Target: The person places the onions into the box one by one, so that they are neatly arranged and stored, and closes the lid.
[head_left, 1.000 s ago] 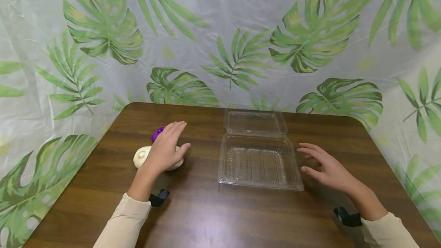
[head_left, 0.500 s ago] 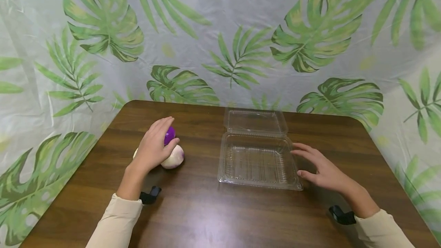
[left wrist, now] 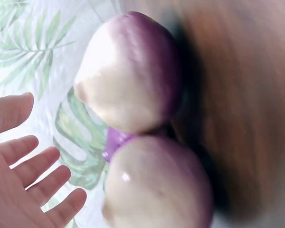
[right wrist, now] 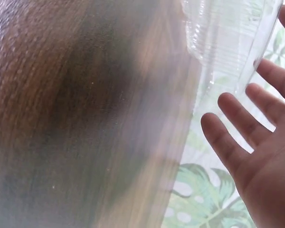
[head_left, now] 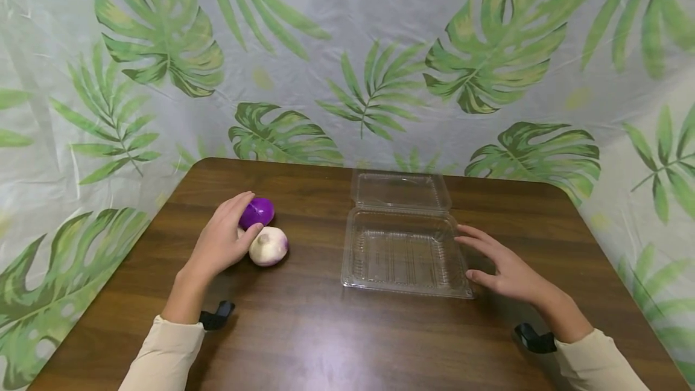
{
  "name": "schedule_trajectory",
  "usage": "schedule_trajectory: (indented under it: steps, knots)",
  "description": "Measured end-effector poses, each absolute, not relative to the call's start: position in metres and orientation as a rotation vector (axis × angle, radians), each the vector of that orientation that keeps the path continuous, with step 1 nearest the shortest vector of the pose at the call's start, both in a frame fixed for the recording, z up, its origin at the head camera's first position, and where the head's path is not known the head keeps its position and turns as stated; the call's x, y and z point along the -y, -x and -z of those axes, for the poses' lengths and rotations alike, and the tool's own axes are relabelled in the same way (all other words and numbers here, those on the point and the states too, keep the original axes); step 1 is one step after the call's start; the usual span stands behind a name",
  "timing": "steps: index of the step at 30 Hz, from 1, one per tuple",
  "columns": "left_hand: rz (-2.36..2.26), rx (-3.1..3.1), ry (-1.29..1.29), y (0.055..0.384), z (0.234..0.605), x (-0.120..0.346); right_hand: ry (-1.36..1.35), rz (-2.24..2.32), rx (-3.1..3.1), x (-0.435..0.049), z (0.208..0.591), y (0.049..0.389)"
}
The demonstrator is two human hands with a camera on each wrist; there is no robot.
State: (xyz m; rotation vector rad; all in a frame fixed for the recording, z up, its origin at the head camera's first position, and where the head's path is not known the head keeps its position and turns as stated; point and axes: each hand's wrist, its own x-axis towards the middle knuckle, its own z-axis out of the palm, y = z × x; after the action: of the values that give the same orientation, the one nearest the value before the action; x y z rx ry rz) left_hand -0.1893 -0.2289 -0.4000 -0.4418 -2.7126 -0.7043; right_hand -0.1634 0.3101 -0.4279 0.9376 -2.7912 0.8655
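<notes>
In the head view my left hand (head_left: pixel 219 237) hovers over a white-and-purple turnip at the left, its fingers extended and gripping nothing. That turnip is mostly hidden by the hand; another turnip (head_left: pixel 268 247) sits just right of the thumb. Behind them lies a shiny purple round thing (head_left: pixel 257 213), partly covered by the fingers. Both turnips (left wrist: pixel 133 71) fill the middle of the left wrist view, apart from the palm. My right hand (head_left: pixel 507 267) has its fingers spread at the right rim of a clear plastic clamshell container (head_left: pixel 409 291); fingertips seem to touch it.
The container's lid (head_left: pixel 402 192) lies folded back toward the far edge of the brown wooden table (head_left: pixel 326 343). A leaf-patterned sheet (head_left: pixel 380 35) hangs behind and around the table. Bare wood separates the turnips from the container.
My left hand has moved left and toward me off the right turnip, uncovering it and more of the purple thing. My right hand has shifted left to the container's rim.
</notes>
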Motion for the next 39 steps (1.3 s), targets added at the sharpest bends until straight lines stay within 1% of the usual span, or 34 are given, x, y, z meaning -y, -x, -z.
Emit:
schedule_trajectory:
  steps: [5,16,24,31,39]
  knots:
    - [0.681,2.720,0.434,0.185,0.406,0.240,-0.946,-0.873,2.773,-0.310,0.430,0.165]
    - [0.597,2.726,0.503,0.176,0.413,0.265,-0.951,-0.942,2.753,-0.310,0.435,0.162]
    - [0.588,2.818,0.499,0.164,0.410,0.283,-0.974,-0.918,2.757,-0.309,0.435,0.162]
    - [0.660,2.931,0.463,0.166,0.415,0.293,-0.960,-0.928,2.772,-0.308,0.434,0.161]
    - [0.721,2.939,0.452,0.170,0.426,0.293,-0.963,-0.932,2.774,-0.309,0.435,0.160]
